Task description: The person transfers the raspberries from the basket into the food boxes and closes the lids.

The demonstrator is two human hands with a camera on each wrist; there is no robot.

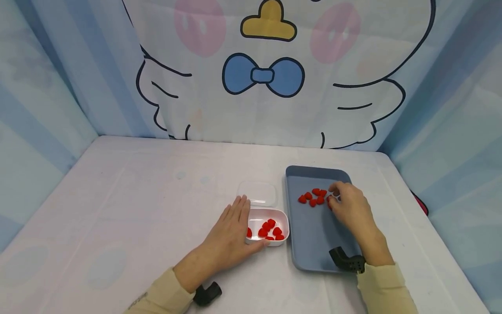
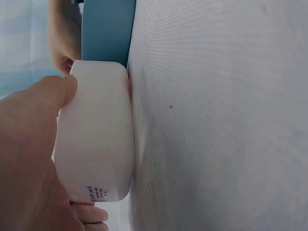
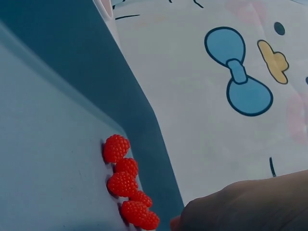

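Two hands reach forward: left [image 1: 229, 235] straight-fingered against a white box [image 2: 96, 134], right [image 1: 353, 209] curled at raspberries [image 3: 122, 184], grip unclear.

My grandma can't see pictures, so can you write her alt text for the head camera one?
A person's right hand is at some small red berries on a blue-gray tray, while the left hand rests against a small white box holding more berries. Behind the white tabletop hangs a cloth with a cartoon's blue bow tie.
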